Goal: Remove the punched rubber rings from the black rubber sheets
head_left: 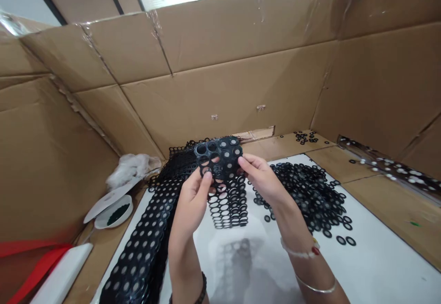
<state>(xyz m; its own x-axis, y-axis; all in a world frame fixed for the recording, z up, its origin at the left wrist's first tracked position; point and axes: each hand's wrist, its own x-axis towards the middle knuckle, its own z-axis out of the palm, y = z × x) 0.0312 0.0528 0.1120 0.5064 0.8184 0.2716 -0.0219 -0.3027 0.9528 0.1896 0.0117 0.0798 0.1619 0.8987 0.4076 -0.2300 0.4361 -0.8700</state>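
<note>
White worktop (389, 262), perforated black sheet (228, 158) held above it.
Stacked sheets (138, 249) are laid on its left, loose round pieces (306, 194) heaped on its right; the held sheet is pinched by left hand (193, 200) and right hand (262, 180), presumably for steadiness.

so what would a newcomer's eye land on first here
Probably the black sheet, held up mid-picture between the left hand and the right hand. Next, perhaps, the heap of dark rings on the white table, to the right. The red strip at the lower left also stands out by its colour.
</note>
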